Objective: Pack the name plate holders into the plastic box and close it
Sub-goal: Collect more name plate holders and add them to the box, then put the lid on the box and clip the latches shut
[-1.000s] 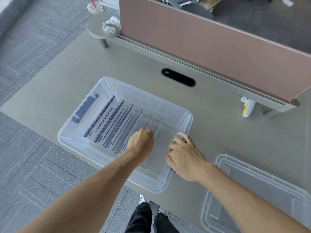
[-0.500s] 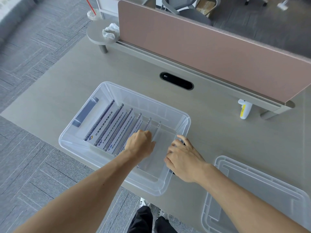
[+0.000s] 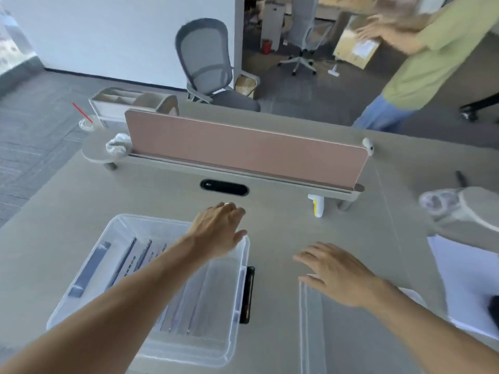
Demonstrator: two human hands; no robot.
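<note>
A clear plastic box (image 3: 118, 228) sits on the desk at lower left, with several name plate holders (image 3: 140, 259) lying in a row inside it. My left hand (image 3: 218, 229) hovers over the box's far right corner, fingers spread, holding nothing. The clear lid (image 3: 310, 333) lies flat on the desk to the right of the box. My right hand (image 3: 334, 271) hangs open above the lid's far left corner, palm down; I cannot tell whether it touches the lid.
A pink divider panel (image 3: 243, 149) crosses the desk behind. A black object (image 3: 249, 292) lies against the box's right side. A white and yellow bottle (image 3: 318, 206) stands by the divider. White paper (image 3: 467, 279) lies at right. A person in green (image 3: 421, 55) stands beyond.
Both hands have left the box: the left lifted up past its far corner, the right swung right over the lid. The camera tilted up, showing the room.
</note>
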